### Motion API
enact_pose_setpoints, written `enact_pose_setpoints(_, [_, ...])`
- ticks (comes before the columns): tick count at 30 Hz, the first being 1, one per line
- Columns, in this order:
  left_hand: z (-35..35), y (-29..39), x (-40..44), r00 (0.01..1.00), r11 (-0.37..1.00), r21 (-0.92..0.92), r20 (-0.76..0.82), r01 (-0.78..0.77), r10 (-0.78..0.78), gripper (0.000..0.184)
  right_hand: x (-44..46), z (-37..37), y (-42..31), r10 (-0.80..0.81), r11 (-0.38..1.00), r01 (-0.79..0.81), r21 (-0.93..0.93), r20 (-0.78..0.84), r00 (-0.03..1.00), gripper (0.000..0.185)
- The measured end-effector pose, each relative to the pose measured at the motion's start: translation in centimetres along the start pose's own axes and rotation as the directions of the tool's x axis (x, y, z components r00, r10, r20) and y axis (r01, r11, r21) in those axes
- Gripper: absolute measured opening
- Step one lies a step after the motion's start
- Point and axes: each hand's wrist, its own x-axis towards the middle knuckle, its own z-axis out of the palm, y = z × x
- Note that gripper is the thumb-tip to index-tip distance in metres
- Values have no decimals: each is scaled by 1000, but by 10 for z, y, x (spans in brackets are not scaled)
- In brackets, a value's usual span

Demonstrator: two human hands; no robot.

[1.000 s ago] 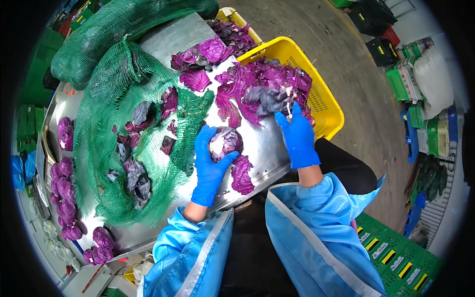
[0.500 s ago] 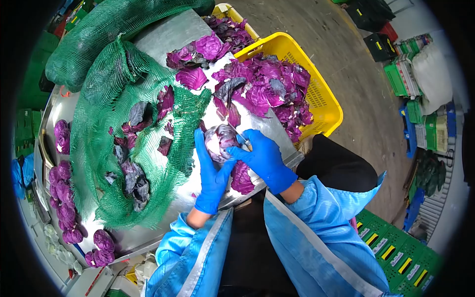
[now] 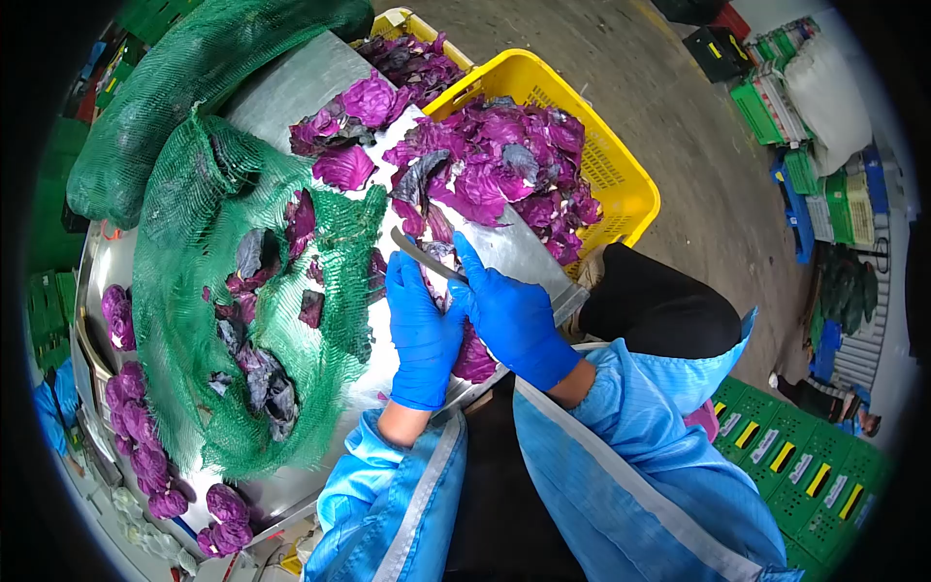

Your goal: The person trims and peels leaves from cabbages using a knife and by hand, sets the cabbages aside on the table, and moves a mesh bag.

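Both of my hands wear blue gloves and meet over the metal table. My right hand [image 3: 514,315] is closed around a knife, its index finger stretched forward. The knife's curved blade [image 3: 425,254] points up and to the left, across a pale purple red cabbage [image 3: 441,275]. Around the cabbage's near left side my left hand [image 3: 424,335] is wrapped, fingers upward. Much of the cabbage is hidden by the hands and blade. A loose purple leaf [image 3: 473,357] lies just below my hands.
A yellow crate [image 3: 635,184] heaped with cabbage leaves [image 3: 524,160] stands beyond the table's right edge. Green netting [image 3: 325,388] with leaf scraps spreads over the table's left part. Several red cabbages [image 3: 145,464] line the far left edge. Full green net sacks [image 3: 121,165] lie at the back left.
The knife has swung out so its blade shows across the cabbage. My right index finger has straightened, and the cabbage is now more covered. The view has shifted slightly.
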Motion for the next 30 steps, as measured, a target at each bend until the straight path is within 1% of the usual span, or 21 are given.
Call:
enact_pose_setpoints(3, [-1,9,1,999,993,112,36,-42,38,92,3,1,6,12,999,-12,-42,0,1000,50])
enact_pose_setpoints(4, [-2,12,0,999,996,93,45,5,-9,93,8,0,9,139,957,-162,240,110,984,44])
enact_pose_setpoints(6, [-3,16,-7,998,995,91,42,35,-39,95,27,11,34,301,828,-366,424,214,929,35])
enact_pose_setpoints(7, [-5,15,-13,1000,994,108,21,14,-16,97,39,37,63,288,908,-302,290,90,953,35])
enact_pose_setpoints(8, [-6,12,-19,1000,998,66,-9,0,0,97,39,50,68,141,963,-136,234,-4,990,38])
enact_pose_setpoints(10, [-9,-9,-31,999,999,-46,-44,-19,17,97,31,44,48,97,962,-83,259,-44,994,46])
enact_pose_setpoints(11, [-10,-21,-31,995,986,-160,-95,-57,42,97,34,36,36,191,921,-177,347,-7,982,50])
enact_pose_setpoints(12, [-14,-29,-32,995,916,-400,-67,37,-69,98,37,40,41,198,892,-190,410,24,980,53])
enact_pose_setpoints(13, [-19,-34,-32,995,818,-570,-17,73,-100,97,40,49,49,190,910,-153,385,-60,980,52])
enact_pose_setpoints(15, [-32,-33,-37,1000,842,-538,17,24,-18,93,52,56,78,408,782,-324,532,-45,912,55])
enact_pose_setpoints(17, [-48,-25,-34,998,871,-492,49,2,25,93,62,53,111,512,818,-384,427,-240,824,60])
enact_pose_setpoints(18, [-53,-24,-33,993,893,-449,94,-18,67,93,59,10,78,539,814,-486,318,-103,836,67])
enact_pose_setpoints(19, [-54,-26,-30,993,892,-451,97,-15,66,93,54,-9,51,524,826,-512,236,14,851,77])
enact_pose_setpoints(21, [-52,-30,-13,966,965,-205,162,-167,201,94,38,4,24,197,848,-205,489,68,978,72])
enact_pose_setpoints(23, [-44,-30,-11,981,946,-302,112,-122,162,92,26,44,24,-197,866,267,423,-202,959,63])
enact_pose_setpoints(24, [-42,-29,-16,990,951,-289,57,-105,127,93,23,39,19,-64,792,116,599,-107,992,47])
enact_pose_setpoints(25, [-41,-28,-22,995,957,-274,-2,-95,98,93,23,35,18,-67,788,119,604,-107,992,47])
enact_pose_setpoints(26, [-33,-33,-30,997,927,-368,-25,-76,72,94,25,31,20,-4,879,-7,476,21,1000,42])
enact_pose_setpoints(27, [-32,-18,-35,1000,946,-324,18,5,1,97,24,29,21,86,939,-127,319,140,986,37])
enact_pose_setpoints(29, [-17,-17,-31,995,983,-181,-100,-31,13,99,23,50,39,86,926,-104,363,67,994,29])
enact_pose_setpoints(30, [-17,-20,-28,997,977,-212,-81,-20,3,100,27,69,64,113,934,-108,341,5,994,29])
